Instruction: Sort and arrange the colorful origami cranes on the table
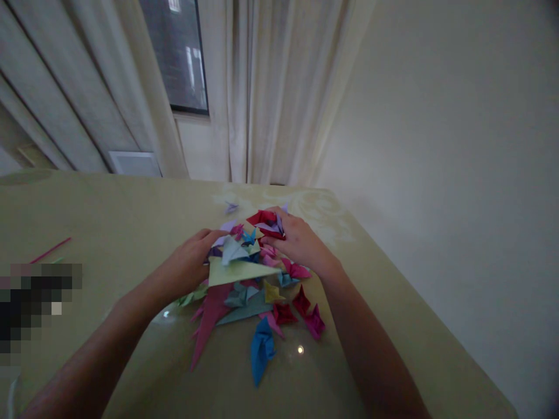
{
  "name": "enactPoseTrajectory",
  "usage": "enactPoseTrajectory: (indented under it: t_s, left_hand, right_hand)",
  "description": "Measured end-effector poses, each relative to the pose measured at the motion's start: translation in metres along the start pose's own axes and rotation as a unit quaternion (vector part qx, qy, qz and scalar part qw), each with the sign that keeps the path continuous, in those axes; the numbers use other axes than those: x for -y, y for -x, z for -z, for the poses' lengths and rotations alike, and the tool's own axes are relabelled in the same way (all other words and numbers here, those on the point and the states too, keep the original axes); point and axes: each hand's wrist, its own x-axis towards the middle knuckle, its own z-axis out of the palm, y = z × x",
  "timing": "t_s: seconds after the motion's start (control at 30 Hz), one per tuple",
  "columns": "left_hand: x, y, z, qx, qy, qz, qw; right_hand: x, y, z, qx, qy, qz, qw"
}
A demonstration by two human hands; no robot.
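A heap of folded-paper origami pieces in many colours lies on the table in front of me. My left hand (194, 256) presses against the heap's left side, fingers stretched along it and fingertips partly hidden among the paper. A red origami piece (262, 219) with a lilac one inside is pinched between the thumb and fingers of my right hand (301, 235), at the heap's upper right. Between my hands sit a pale green folded sheet (236, 272) and a light blue piece (233, 250). Nearer me are a long pink pointed piece (212, 320) and a blue origami piece (262, 349).
A small lilac origami piece (231, 207) lies beyond the heap. Red and magenta pieces (315, 322) lie at its near right. A thin pink stick (50, 250) is far left, by a pixelated area. Curtains (288, 87) and a wall (458, 145) border the table (393, 291).
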Motion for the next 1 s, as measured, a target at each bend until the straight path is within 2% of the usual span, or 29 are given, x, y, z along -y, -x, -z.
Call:
enactPoseTrajectory:
  t_s: [0.1, 0.2, 0.3, 0.37, 0.5, 0.63, 0.7, 0.8, 0.9, 1.0]
  left_hand:
    - [0.008, 0.004, 0.005, 0.030, -0.015, 0.001, 0.999]
    - [0.012, 0.009, 0.012, 0.033, -0.019, -0.007, 0.999]
    - [0.004, 0.012, 0.017, 0.025, -0.019, -0.005, 0.999]
    - [-0.005, 0.013, 0.015, 0.041, -0.020, -0.003, 0.999]
    - [-0.019, 0.015, -0.006, 0.094, -0.033, 0.019, 0.995]
    - [-0.027, 0.012, -0.038, 0.135, -0.059, 0.037, 0.988]
    - [-0.031, 0.009, -0.052, 0.123, -0.085, 0.061, 0.987]
    - [-0.033, 0.004, -0.062, 0.082, -0.100, 0.076, 0.989]
    - [-0.029, 0.000, -0.063, 0.061, -0.067, 0.036, 0.995]
    - [-0.026, -0.003, -0.058, 0.040, -0.023, 0.012, 0.999]
  right_hand:
    - [0.005, 0.002, 0.002, -0.029, 0.003, 0.018, 0.999]
    - [0.008, 0.001, 0.000, -0.035, 0.005, 0.027, 0.999]
    - [0.007, 0.001, 0.000, -0.019, -0.008, 0.033, 0.999]
    - [0.003, 0.003, 0.003, 0.009, -0.006, 0.040, 0.999]
    - [-0.013, 0.008, 0.002, 0.121, 0.025, 0.017, 0.992]
    - [-0.021, 0.007, -0.024, 0.205, 0.020, -0.042, 0.978]
    - [-0.020, 0.004, -0.041, 0.223, 0.026, -0.054, 0.973]
    - [-0.015, 0.000, -0.061, 0.208, 0.068, -0.052, 0.974]
    - [-0.012, -0.003, -0.065, 0.189, 0.089, -0.033, 0.977]
    - [-0.012, -0.004, -0.058, 0.180, 0.085, -0.016, 0.980]
